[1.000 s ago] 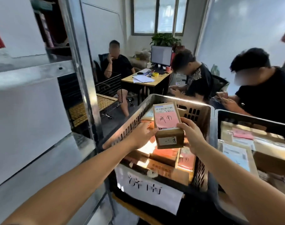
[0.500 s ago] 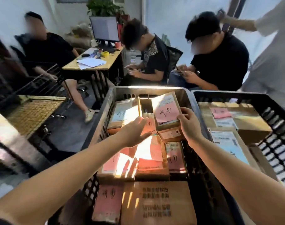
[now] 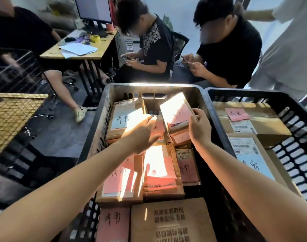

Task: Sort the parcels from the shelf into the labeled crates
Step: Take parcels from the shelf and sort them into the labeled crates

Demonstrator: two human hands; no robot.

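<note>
A small cardboard parcel with a pink handwritten label sits tilted at the far right of the dark middle crate, on top of other parcels. My right hand holds its right edge with curled fingers. My left hand hovers open just left of it, fingers straight, above the pile. The crate holds several brown parcels with pink labels and one with a blue label. Bright sunlight washes out parts of the pile.
A second black crate at the right holds larger parcels with pink and blue labels. Three seated people and a desk with a monitor are behind the crates. A wire cage cart stands at the left. A standing person is at the far right.
The view has swung from the shelf down onto the crate. The parcel has gone from held above the crate by both hands to lying low in it; my left hand has let go.
</note>
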